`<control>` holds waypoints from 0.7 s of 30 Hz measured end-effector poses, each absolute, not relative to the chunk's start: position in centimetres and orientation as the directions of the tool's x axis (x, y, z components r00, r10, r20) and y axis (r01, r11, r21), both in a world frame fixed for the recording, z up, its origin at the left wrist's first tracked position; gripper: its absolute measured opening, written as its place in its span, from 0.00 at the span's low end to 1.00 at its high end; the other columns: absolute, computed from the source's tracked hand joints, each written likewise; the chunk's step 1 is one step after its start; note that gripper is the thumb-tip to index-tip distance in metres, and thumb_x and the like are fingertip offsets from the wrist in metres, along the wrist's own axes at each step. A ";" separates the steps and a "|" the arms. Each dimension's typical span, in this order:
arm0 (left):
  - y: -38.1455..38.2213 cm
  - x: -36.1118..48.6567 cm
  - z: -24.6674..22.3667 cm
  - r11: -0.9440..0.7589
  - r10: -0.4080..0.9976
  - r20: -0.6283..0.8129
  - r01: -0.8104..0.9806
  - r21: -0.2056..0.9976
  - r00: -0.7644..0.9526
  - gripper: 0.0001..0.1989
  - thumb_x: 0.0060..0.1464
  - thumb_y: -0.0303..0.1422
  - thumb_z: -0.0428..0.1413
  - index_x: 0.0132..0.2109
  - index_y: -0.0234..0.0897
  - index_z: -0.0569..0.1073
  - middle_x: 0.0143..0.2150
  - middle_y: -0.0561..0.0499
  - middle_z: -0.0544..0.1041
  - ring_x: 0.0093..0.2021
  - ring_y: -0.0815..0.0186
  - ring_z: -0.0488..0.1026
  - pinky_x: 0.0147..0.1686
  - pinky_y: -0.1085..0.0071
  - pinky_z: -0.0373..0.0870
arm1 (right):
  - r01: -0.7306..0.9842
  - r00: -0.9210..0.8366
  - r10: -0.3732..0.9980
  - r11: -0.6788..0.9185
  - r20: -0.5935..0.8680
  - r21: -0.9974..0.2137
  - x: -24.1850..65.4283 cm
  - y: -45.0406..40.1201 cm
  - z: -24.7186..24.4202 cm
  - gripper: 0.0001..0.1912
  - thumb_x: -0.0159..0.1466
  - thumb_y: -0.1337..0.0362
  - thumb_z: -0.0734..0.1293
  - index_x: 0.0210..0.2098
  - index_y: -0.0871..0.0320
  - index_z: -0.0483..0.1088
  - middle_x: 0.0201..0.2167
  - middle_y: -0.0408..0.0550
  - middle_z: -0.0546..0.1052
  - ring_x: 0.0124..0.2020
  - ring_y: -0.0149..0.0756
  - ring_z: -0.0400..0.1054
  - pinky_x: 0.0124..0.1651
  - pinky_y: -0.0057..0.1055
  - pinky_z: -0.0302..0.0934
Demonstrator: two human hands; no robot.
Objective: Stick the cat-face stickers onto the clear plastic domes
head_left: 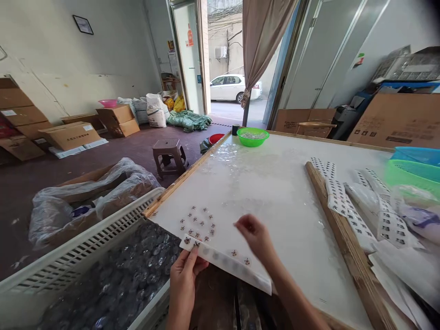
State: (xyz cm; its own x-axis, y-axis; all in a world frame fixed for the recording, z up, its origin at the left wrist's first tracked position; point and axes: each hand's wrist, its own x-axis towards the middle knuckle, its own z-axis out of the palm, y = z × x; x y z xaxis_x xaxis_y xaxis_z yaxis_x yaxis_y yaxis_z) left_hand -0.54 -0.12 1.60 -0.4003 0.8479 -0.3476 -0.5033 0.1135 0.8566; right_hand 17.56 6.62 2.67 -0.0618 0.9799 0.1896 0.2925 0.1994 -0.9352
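Note:
My left hand [185,272] pinches the left end of a white sticker strip [237,268] at the table's near edge, thumb on top. Two dark printed stickers show at that end; the rest of the strip looks bare, with faint round marks. Over the white tabletop, right of the strip's middle, my right hand [256,238] is closed with fingertips pressed together; whatever they hold is too small to make out. Just beyond the strip lie several small clear round pieces [201,223] with dark printed figures. Two similar pieces [240,257] lie between the strip and my right hand.
A white crate [85,243] of clear round pieces stands at the left, against the table. A wooden bar [338,238] crosses the right side, with sticker sheets [392,220] and a green basket [412,176] beyond. A green bowl [252,137] sits at the far end.

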 end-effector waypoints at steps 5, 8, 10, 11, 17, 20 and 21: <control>-0.1 -0.3 2.3 0.150 0.842 -0.393 -0.539 0.829 -0.369 0.24 0.29 0.39 0.68 0.36 0.32 0.78 0.27 0.49 0.74 0.24 0.68 0.69 0.23 0.71 0.74 | 0.330 0.052 0.984 -0.181 -0.173 -0.927 23.7 10.0 -0.9 0.13 0.54 0.55 0.63 0.27 0.60 0.63 0.20 0.42 0.65 0.23 0.29 0.60 0.26 0.26 0.54; -0.1 -0.3 2.1 0.202 0.842 -0.426 -0.538 0.818 -0.331 0.25 0.28 0.40 0.67 0.37 0.32 0.78 0.25 0.49 0.73 0.25 0.66 0.69 0.24 0.69 0.75 | 0.392 0.052 0.962 -0.267 -0.269 -0.880 24.1 10.0 -2.3 0.12 0.54 0.56 0.61 0.27 0.60 0.63 0.19 0.41 0.65 0.20 0.27 0.58 0.23 0.24 0.51; -0.1 -0.4 2.0 0.213 0.842 -0.432 -0.538 0.816 -0.323 0.25 0.29 0.40 0.67 0.38 0.32 0.78 0.25 0.50 0.73 0.25 0.66 0.70 0.24 0.67 0.75 | 0.438 0.070 0.961 -0.272 -0.269 -0.857 23.7 10.0 -2.6 0.10 0.54 0.58 0.61 0.27 0.60 0.64 0.19 0.41 0.65 0.20 0.27 0.58 0.23 0.24 0.50; -0.1 -0.5 2.0 0.207 0.841 -0.430 -0.539 0.817 -0.329 0.25 0.29 0.40 0.67 0.38 0.32 0.78 0.25 0.50 0.73 0.25 0.66 0.69 0.24 0.67 0.75 | 0.455 0.075 0.962 -0.268 -0.264 -0.849 23.5 10.0 -2.6 0.10 0.54 0.59 0.61 0.27 0.60 0.64 0.19 0.41 0.66 0.20 0.27 0.58 0.23 0.24 0.50; -0.2 -0.3 1.8 0.204 0.847 -0.423 -0.538 0.818 -0.322 0.22 0.30 0.40 0.67 0.35 0.32 0.77 0.26 0.51 0.73 0.26 0.68 0.68 0.25 0.69 0.75 | 0.622 0.115 0.974 -0.225 -0.197 -0.750 22.8 10.5 -2.8 0.05 0.54 0.65 0.63 0.25 0.60 0.66 0.23 0.45 0.70 0.25 0.30 0.62 0.27 0.25 0.51; -0.1 0.0 1.3 0.219 0.854 -0.425 -0.534 0.816 -0.299 0.22 0.31 0.40 0.67 0.36 0.32 0.77 0.26 0.51 0.73 0.26 0.68 0.68 0.25 0.70 0.74 | 0.698 0.113 0.985 -0.172 -0.130 -0.695 22.4 10.4 -3.0 0.03 0.54 0.67 0.63 0.26 0.60 0.66 0.25 0.45 0.71 0.26 0.31 0.62 0.29 0.26 0.50; 0.0 0.0 1.2 0.219 0.862 -0.417 -0.530 0.819 -0.289 0.22 0.32 0.40 0.67 0.37 0.32 0.77 0.26 0.50 0.73 0.26 0.68 0.68 0.25 0.71 0.74 | 0.717 0.112 0.988 -0.157 -0.110 -0.680 22.3 10.3 -3.1 0.02 0.54 0.67 0.63 0.26 0.60 0.66 0.26 0.46 0.71 0.27 0.31 0.61 0.30 0.26 0.50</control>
